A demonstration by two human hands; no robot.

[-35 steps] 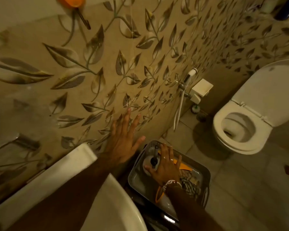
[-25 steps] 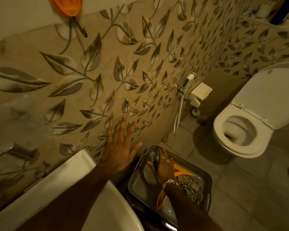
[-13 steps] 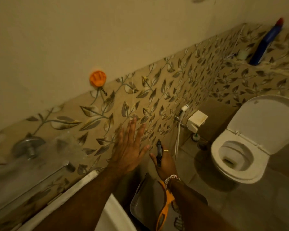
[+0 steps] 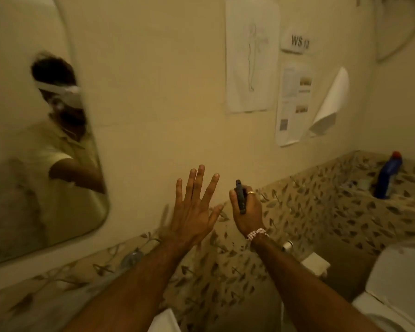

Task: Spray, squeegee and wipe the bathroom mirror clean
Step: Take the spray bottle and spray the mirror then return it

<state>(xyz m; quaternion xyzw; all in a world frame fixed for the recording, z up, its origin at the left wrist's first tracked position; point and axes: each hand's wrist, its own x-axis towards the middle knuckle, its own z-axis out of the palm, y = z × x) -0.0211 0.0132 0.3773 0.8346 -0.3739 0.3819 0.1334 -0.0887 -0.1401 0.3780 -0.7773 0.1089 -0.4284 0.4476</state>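
The bathroom mirror (image 4: 34, 144) hangs on the cream wall at the left, blurred, and reflects a person in a light shirt. My left hand (image 4: 192, 212) is raised in front of the wall, right of the mirror, with its fingers spread and nothing in it. Just to its right, my right hand (image 4: 248, 214) is closed around a black tool handle (image 4: 240, 195) that sticks up out of the fist. The rest of the tool is hidden behind the hand and wrist.
Paper sheets (image 4: 249, 56) and a small sign hang on the wall above. A blue bottle (image 4: 387, 174) with a red cap stands on the tiled ledge at the right. The toilet (image 4: 398, 291) is at the lower right, and the sink edge (image 4: 164, 322) is at the bottom.
My right hand has lifted the black-handled tool out of the tray on the floor and up to wall height. The view has swung up from the floor to the mirror. My left hand stays open.
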